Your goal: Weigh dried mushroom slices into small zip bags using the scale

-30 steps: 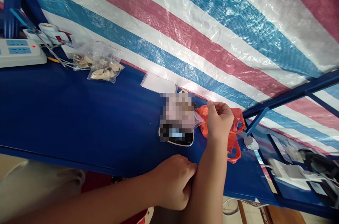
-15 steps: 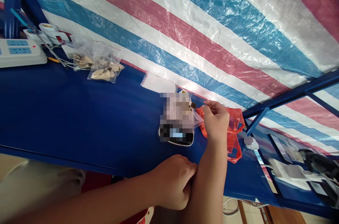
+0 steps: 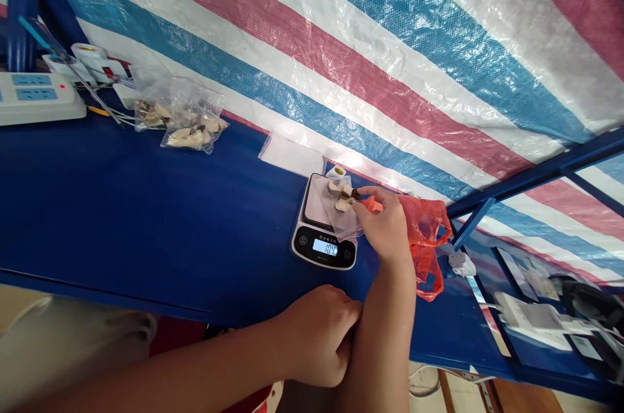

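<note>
My right hand (image 3: 383,221) reaches over the right side of a kitchen scale (image 3: 301,253). Its thumb and index finger close round a dark-edged dried mushroom slice (image 3: 357,194). Several pale dried mushroom slices (image 3: 344,205) lie beside the fingertips on a clear plastic bag (image 3: 345,229), which rests on the scale's platform. The lit display (image 3: 325,246) shows digits that look like 104; a decimal point is hard to make out. Nearer to me, my left hand (image 3: 319,335) is curled into a fist against my right forearm, with nothing visible in it.
A red plastic bag (image 3: 426,224) lies right of my hand. Behind the scale are a white flat packet (image 3: 291,154) and a small white object (image 3: 337,171). Bagged mushroom slices (image 3: 190,133) and a power strip (image 3: 36,97) sit on the blue table (image 3: 146,211). Striped sheeting (image 3: 341,55) hangs behind.
My right hand has moved left and slightly down from the red bag to the mushroom slices, closing on a dark-edged one. The left fist stays put. The earlier blur over the scale is gone.
</note>
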`<state>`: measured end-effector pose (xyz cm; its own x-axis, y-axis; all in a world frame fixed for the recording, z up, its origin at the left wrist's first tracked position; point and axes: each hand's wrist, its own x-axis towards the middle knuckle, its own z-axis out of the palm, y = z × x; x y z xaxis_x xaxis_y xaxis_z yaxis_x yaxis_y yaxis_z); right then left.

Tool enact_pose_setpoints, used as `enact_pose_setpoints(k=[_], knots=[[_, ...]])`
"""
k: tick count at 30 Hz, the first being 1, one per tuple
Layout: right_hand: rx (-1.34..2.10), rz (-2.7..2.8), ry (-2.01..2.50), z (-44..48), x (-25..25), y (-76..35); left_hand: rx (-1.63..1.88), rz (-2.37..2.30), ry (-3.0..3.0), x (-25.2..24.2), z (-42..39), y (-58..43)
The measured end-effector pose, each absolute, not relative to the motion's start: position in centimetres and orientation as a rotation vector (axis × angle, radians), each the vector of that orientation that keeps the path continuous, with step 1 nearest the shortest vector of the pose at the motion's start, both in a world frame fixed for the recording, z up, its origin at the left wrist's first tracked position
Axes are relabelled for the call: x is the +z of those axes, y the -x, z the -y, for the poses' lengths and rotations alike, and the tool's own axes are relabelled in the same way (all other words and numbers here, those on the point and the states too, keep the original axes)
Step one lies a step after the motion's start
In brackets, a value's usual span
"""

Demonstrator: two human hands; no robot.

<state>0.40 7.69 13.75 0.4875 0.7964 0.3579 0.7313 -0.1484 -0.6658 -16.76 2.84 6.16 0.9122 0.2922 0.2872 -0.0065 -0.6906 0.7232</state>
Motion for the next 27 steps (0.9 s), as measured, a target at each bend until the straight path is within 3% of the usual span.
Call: enact_pose_setpoints(k=[21, 27], knots=[[0.213, 1.111, 1.806, -5.6, 15.4, -1.4, 0.492, -0.220, -2.278, 6.6, -2.4, 16.9], [0.552, 1.186, 2.084, -0.2, 17.9, -3.2, 0.780, -0.450, -2.289, 7.6, -4.2, 17.4]])
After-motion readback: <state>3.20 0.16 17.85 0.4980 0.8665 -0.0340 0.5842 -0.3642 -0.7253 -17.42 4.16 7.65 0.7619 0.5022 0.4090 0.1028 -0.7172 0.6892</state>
